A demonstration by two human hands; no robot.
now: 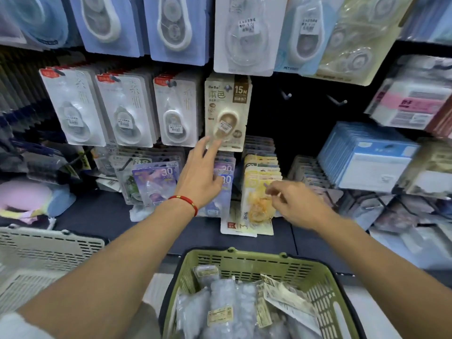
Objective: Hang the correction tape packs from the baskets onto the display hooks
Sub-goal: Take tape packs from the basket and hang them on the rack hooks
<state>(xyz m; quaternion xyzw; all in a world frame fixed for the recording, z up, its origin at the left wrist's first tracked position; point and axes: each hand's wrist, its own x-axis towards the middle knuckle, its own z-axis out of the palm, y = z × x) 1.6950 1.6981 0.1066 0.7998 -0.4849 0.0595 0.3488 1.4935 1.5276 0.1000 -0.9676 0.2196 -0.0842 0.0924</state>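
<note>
Closest to me sat a green basket holding a heap of correction tape packs in clear wrapping, with a pale grey basket to its left on the dark shelf edge. Both my bare forearms reached out over the baskets toward the display. My left hand, with a red cord bracelet at the wrist, was stretched flat and open, its fingertips touching the lower edge of a beige 15M pack hanging on the middle row, gripping nothing. My right hand hung lower, just beside a yellow pack at the front of a hanging stack; its fingers were loosely curled, and through the blur I could not tell whether they pinched anything. Purple packs marked 30 hung behind my left hand. Farther back, to the right of the beige pack, two bare hooks stuck out of the dark panel. White packs filled the middle row to the left, and blue-backed packs lined the top row.
</note>
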